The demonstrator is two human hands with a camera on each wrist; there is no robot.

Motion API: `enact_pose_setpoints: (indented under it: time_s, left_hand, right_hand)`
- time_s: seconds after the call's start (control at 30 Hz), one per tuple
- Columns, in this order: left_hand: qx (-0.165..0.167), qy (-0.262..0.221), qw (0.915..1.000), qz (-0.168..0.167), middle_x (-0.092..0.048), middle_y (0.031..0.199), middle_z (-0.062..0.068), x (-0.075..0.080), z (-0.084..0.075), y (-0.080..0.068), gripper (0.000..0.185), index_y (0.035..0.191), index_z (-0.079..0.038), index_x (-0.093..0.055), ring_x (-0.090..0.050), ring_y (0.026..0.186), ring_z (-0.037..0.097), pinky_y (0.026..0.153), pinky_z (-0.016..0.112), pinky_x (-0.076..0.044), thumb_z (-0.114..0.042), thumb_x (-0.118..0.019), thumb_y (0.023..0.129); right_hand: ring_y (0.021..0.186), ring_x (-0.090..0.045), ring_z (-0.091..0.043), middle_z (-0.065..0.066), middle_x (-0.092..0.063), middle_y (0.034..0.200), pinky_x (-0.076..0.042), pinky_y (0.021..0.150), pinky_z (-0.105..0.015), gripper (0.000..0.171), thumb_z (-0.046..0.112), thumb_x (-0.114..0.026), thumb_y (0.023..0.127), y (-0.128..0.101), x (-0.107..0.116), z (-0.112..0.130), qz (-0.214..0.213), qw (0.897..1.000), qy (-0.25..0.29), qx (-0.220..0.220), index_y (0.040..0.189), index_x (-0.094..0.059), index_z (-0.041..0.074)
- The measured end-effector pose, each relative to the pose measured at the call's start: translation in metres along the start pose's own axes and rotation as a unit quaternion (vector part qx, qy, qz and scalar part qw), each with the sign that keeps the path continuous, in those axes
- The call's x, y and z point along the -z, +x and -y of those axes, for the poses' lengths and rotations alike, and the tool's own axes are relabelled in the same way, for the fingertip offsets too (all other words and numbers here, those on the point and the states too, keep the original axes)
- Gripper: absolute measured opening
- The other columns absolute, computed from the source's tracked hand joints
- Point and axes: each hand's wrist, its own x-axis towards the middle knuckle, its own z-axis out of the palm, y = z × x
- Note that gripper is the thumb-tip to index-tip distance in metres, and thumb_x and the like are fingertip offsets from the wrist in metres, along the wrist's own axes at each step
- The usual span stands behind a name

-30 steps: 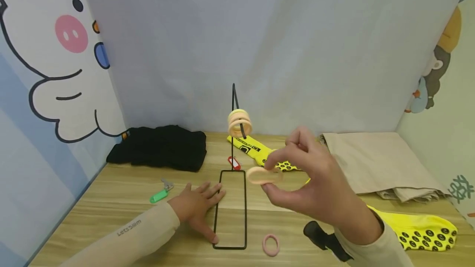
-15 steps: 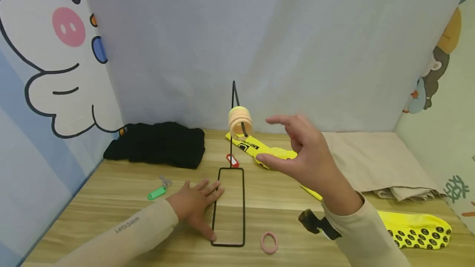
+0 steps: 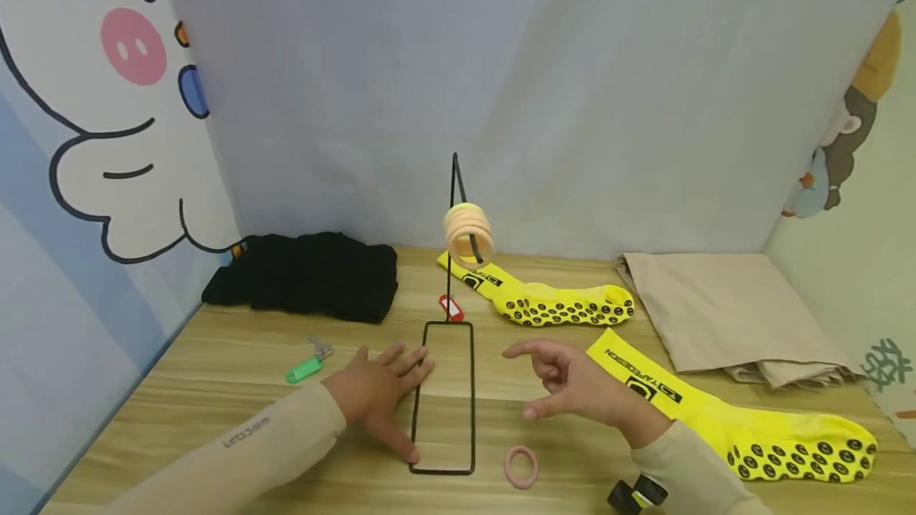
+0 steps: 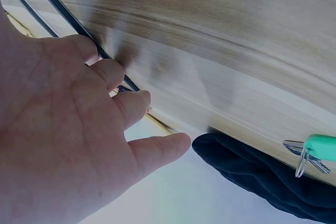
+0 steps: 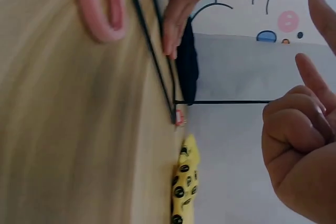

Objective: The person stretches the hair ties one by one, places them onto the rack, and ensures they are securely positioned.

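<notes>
Half a second before, the right hand (image 3: 572, 388) had hung high beside the stand's hook with its fingers spread; a second before, it had pinched a peach ring near the wire. Now it was low over the table (image 3: 215, 364), at about 3 o'clock from the wire stand (image 3: 445, 396), forefinger and thumb extended, the other fingers loosely curled, holding nothing. The peach rings (image 3: 468, 230) hung bunched on the hook at 12 o'clock (one more than a second earlier, it seemed), so the ring looked to have been delivered and the hand freed.

The left hand (image 3: 379, 396) had not shifted: it lay flat, fingers straight, pressing the table against the stand's rectangular base at 9 o'clock. A pink hair tie (image 3: 520, 466) lay on the table at roughly 5 o'clock from the base, just below the right hand and untouched.

No true container was present; the hook alone held anything, namely the rings. Yellow socks (image 3: 558, 304) lay around 2 o'clock, a black cloth (image 3: 308, 276) and a green key tag (image 3: 304, 371) toward 10 o'clock.
</notes>
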Motion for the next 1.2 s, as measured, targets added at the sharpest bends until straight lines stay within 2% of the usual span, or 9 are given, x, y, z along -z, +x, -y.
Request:
enact_pose_setpoints:
  time_s: [0.13,0.27,0.43,0.53,0.73,0.83,0.97,1.03,1.2]
  left_hand:
    - [0.005,0.005,1.0,-0.005,-0.008,0.157,-0.007,0.001,0.0,-0.001,0.117,0.149,-0.027,-0.015,-0.008,0.144,0.024,0.108,0.061,-0.015,-0.081,-0.061,0.057]
    - [0.01,0.005,0.9999,-0.004,-0.008,0.157,-0.006,0.004,0.001,-0.005,0.117,0.149,-0.027,-0.015,-0.008,0.144,0.025,0.108,0.061,-0.015,-0.081,-0.062,0.057]
    - [0.014,0.009,0.9998,-0.006,-0.009,0.157,-0.006,0.008,0.002,-0.01,0.117,0.15,-0.026,-0.015,-0.008,0.144,0.025,0.108,0.061,-0.016,-0.081,-0.061,0.057]
    - [0.018,0.007,0.9998,-0.007,-0.009,0.157,-0.006,0.008,0.003,-0.012,0.117,0.15,-0.026,-0.015,-0.009,0.144,0.025,0.108,0.061,-0.016,-0.081,-0.061,0.056]
    - [0.007,0.003,0.9998,-0.018,-0.01,0.157,-0.005,0.004,0.004,-0.009,0.117,0.149,-0.026,-0.016,-0.009,0.144,0.025,0.107,0.062,-0.016,-0.081,-0.061,0.057]
    - [-0.006,0.003,0.9997,-0.022,-0.009,0.157,-0.005,0.002,0.001,-0.005,0.116,0.149,-0.026,-0.016,-0.009,0.144,0.026,0.107,0.063,-0.015,-0.081,-0.061,0.058]
    - [-0.01,0.012,0.9998,-0.015,-0.008,0.157,-0.005,0.001,-0.003,0.002,0.116,0.15,-0.028,-0.014,-0.008,0.144,0.025,0.107,0.063,-0.015,-0.081,-0.06,0.058]
    - [-0.006,0.017,0.9998,-0.01,-0.008,0.157,-0.006,0.001,-0.003,0.002,0.116,0.15,-0.028,-0.014,-0.008,0.144,0.025,0.107,0.063,-0.015,-0.081,-0.06,0.057]
    - [0.009,0.024,0.9997,0.001,-0.007,0.157,-0.006,-0.001,-0.002,-0.002,0.117,0.15,-0.029,-0.013,-0.009,0.144,0.024,0.107,0.062,-0.016,-0.082,-0.06,0.057]
  right_hand:
    - [0.052,-0.02,-0.008,-0.014,-0.018,0.064,-0.024,0.046,-0.024,0.06,0.01,-0.079,0.071,-0.005,0.0,-0.018,0.069,0.996,-0.051,-0.016,0.124,-0.052,0.0]
    - [0.061,-0.027,-0.004,-0.008,-0.024,0.065,-0.029,0.057,-0.021,0.065,0.021,-0.082,0.067,-0.009,-0.001,-0.026,0.142,0.982,-0.112,-0.047,0.125,-0.054,0.01]
    - [0.078,-0.038,-0.002,0.001,-0.052,0.091,-0.035,0.075,-0.019,0.064,0.024,-0.082,0.066,-0.009,-0.007,-0.027,0.19,0.964,-0.171,-0.078,0.123,-0.054,0.021]
    - [0.083,-0.041,-0.001,0.006,-0.056,0.101,-0.038,0.079,-0.019,0.061,0.021,-0.082,0.065,-0.007,-0.012,-0.025,0.2,0.956,-0.2,-0.081,0.119,-0.055,0.024]
    - [0.073,-0.04,0.001,0.012,-0.049,0.079,-0.038,0.069,-0.016,0.053,0.019,-0.081,0.064,-0.008,-0.017,-0.023,0.186,0.947,-0.248,-0.079,0.111,-0.057,0.025]
    - [0.075,-0.042,0.002,0.014,-0.055,0.084,-0.038,0.07,-0.017,0.046,0.02,-0.081,0.066,-0.015,-0.016,-0.024,0.178,0.946,-0.261,-0.069,0.106,-0.06,0.025]
    - [0.089,-0.049,0.004,0.017,-0.061,0.1,-0.042,0.082,-0.021,0.036,0.022,-0.079,0.068,-0.021,-0.016,-0.027,0.173,0.948,-0.259,-0.06,0.1,-0.062,0.024]
    - [0.09,-0.051,0.004,0.017,-0.062,0.098,-0.043,0.083,-0.021,0.031,0.021,-0.078,0.069,-0.021,-0.017,-0.027,0.172,0.949,-0.26,-0.051,0.096,-0.063,0.024]
    - [0.077,-0.048,0.006,0.017,-0.062,0.086,-0.043,0.073,-0.017,0.021,0.019,-0.077,0.071,-0.016,-0.023,-0.026,0.177,0.943,-0.282,-0.014,0.088,-0.064,0.021]
